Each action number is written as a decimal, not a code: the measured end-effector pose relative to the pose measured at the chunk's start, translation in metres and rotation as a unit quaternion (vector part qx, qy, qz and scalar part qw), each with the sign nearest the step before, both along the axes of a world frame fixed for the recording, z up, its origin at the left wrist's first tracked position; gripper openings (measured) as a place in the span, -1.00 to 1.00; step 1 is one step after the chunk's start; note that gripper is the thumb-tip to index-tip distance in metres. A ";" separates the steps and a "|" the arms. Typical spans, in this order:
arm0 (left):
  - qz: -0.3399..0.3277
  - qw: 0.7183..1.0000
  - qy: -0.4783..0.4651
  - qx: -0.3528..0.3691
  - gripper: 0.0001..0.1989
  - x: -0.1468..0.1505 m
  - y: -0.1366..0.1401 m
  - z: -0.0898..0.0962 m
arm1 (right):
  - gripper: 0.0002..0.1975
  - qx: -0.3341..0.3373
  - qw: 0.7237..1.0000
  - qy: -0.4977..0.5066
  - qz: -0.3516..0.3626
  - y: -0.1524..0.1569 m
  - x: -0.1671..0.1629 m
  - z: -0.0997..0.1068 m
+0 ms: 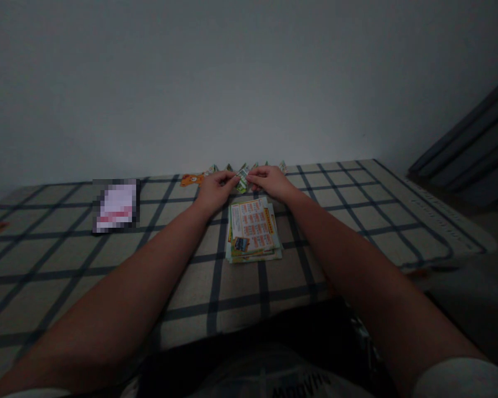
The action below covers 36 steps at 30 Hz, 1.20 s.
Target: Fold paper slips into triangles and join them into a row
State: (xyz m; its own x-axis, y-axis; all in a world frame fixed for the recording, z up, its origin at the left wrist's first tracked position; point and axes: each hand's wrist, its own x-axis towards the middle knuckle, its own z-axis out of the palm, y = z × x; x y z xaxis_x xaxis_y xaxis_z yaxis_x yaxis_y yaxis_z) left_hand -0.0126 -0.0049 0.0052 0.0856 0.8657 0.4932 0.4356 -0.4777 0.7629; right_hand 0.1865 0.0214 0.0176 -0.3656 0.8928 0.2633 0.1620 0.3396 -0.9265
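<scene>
pinching a green folded paper (242, 182) between the fingers of left hand (216, 190) and right hand (271, 182), just beyond the paper stack (255, 231) on a checked cloth (341, 190); cannot tell how firmly. seems partway along: shows several folded pieces (228, 167) already standing in a row beyond the paper stack, partly behind the fingers, so hard to count. leaves flat printed sheets in the paper stack, apparently yet to be folded, too overlapped to number. offers little room beyond the row, close against the wall (249, 83); gives wide bare cloth right of the paper stack, past the right forearm, and a narrower strip on its near side, down to the front edge. opens also leftward, past the left forearm, toward a blurred pink-and-white item (116, 207), well apart from the paper stack.
</scene>
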 end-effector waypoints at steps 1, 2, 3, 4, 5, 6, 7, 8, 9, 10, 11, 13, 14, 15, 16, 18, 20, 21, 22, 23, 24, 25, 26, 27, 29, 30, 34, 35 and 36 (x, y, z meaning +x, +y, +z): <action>-0.002 1.000 -0.003 -0.003 -0.69 0.000 0.000 0.000 | -0.92 0.004 1.000 -0.006 -0.002 -0.001 0.000 0.001; -0.005 1.000 -0.006 -0.006 -0.69 0.001 -0.001 0.000 | -0.92 0.008 1.000 -0.012 -0.006 -0.001 0.000 0.002; -0.008 1.000 -0.009 -0.009 -0.69 0.001 -0.001 0.001 | -0.92 0.011 1.000 -0.019 -0.011 -0.002 0.000 0.003; -0.010 1.000 -0.011 -0.011 -0.69 0.001 -0.001 0.000 | -0.92 0.014 0.999 -0.025 -0.014 -0.003 0.000 0.004; -0.011 1.000 -0.012 -0.013 -0.69 0.001 -0.001 0.000 | -0.91 0.016 0.999 -0.029 -0.017 -0.003 0.000 0.005; -0.012 1.000 -0.013 -0.017 -0.68 0.001 0.000 0.000 | -0.91 0.017 0.999 -0.029 -0.017 -0.004 -0.001 0.006; -0.011 1.000 -0.017 -0.020 -0.68 0.000 0.000 -0.001 | -0.91 0.017 0.999 -0.027 -0.016 -0.004 -0.001 0.006; -0.009 0.999 -0.022 -0.022 -0.67 0.000 0.001 -0.002 | -0.92 0.014 1.000 -0.020 -0.015 -0.005 -0.001 0.007; -0.006 0.999 -0.027 -0.022 -0.67 0.000 0.002 -0.002 | -0.92 0.010 1.000 -0.012 -0.014 -0.005 -0.001 0.007; -0.003 0.999 -0.031 -0.021 -0.67 0.000 0.002 -0.003 | -0.93 0.003 1.000 -0.004 -0.012 -0.006 -0.001 0.008; 0.001 0.999 -0.034 -0.019 -0.68 0.000 0.002 -0.003 | -0.94 -0.004 1.000 0.003 -0.010 -0.006 -0.001 0.008; 0.007 0.999 -0.035 -0.017 -0.70 0.000 0.001 -0.001 | -0.94 -0.021 1.000 0.007 -0.003 -0.008 0.000 0.008; 0.012 0.999 -0.034 -0.017 -0.71 0.000 0.000 0.000 | -0.93 -0.028 1.000 0.004 0.002 -0.008 0.000 0.007; 0.016 0.999 -0.033 -0.018 -0.73 0.000 -0.001 0.001 | -0.92 -0.032 0.999 -0.001 0.005 -0.008 0.000 0.007; 0.019 0.999 -0.031 -0.018 -0.73 0.001 -0.002 0.002 | -0.92 -0.034 0.999 -0.005 0.008 -0.009 -0.001 0.006; 0.025 0.999 -0.030 -0.014 -0.74 0.001 -0.003 0.003 | -0.91 -0.029 0.999 -0.010 0.011 -0.009 -0.001 0.005; 0.025 0.999 -0.033 -0.014 -0.73 0.000 -0.002 0.002 | -0.91 -0.024 1.000 -0.013 0.007 -0.009 -0.002 0.005; 0.023 0.999 -0.034 -0.014 -0.73 0.000 -0.001 0.001 | -0.91 -0.021 1.000 -0.015 0.007 -0.009 -0.002 0.006; 0.021 0.999 -0.034 -0.014 -0.73 0.000 0.000 -0.001 | -0.91 -0.020 1.000 -0.016 0.006 -0.009 -0.002 0.006; 0.019 0.999 -0.034 -0.015 -0.73 0.000 0.001 -0.002 | -0.90 -0.018 1.000 -0.018 0.006 -0.009 -0.002 0.007; 0.016 0.999 -0.034 -0.015 -0.73 -0.001 0.002 -0.003 | -0.89 -0.015 1.000 -0.019 0.008 -0.009 -0.002 0.007; 0.014 0.999 -0.033 -0.015 -0.73 -0.001 0.002 -0.004 | -0.88 -0.012 1.000 -0.021 0.011 -0.009 -0.002 0.007; 0.011 0.999 -0.031 -0.015 -0.73 -0.001 0.002 -0.004 | -0.88 -0.008 1.000 -0.024 0.013 -0.008 -0.002 0.008; 0.009 0.999 -0.030 -0.015 -0.73 -0.001 0.002 -0.004 | -0.88 -0.005 1.000 -0.026 0.014 -0.008 -0.002 0.007; 0.009 0.999 -0.029 -0.012 -0.73 -0.001 0.001 -0.003 | -0.90 -0.002 1.000 -0.028 0.014 -0.007 -0.001 0.007; 0.012 0.999 -0.030 -0.010 -0.72 0.000 0.001 -0.002 | -0.90 -0.004 1.000 -0.024 0.011 -0.006 -0.001 0.006; 0.028 0.999 -0.040 -0.012 -0.72 0.000 -0.001 0.002 | -0.89 -0.032 0.999 -0.001 0.014 -0.007 -0.002 0.004; 0.032 0.998 -0.046 -0.013 -0.73 0.001 -0.002 0.003 | -0.89 -0.039 0.999 0.004 0.018 -0.007 -0.002 0.004; 0.036 0.998 -0.052 -0.014 -0.73 0.001 -0.002 0.003 | -0.90 -0.043 0.999 0.006 0.020 -0.008 -0.002 0.004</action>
State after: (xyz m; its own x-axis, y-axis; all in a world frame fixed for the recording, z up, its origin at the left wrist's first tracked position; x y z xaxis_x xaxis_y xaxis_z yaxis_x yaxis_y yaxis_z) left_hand -0.0115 -0.0067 0.0086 -0.0284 0.8812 0.4720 0.3854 -0.4260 0.8185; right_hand 0.1842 0.0137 0.0217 -0.3994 0.8968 0.1906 0.1380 0.2643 -0.9545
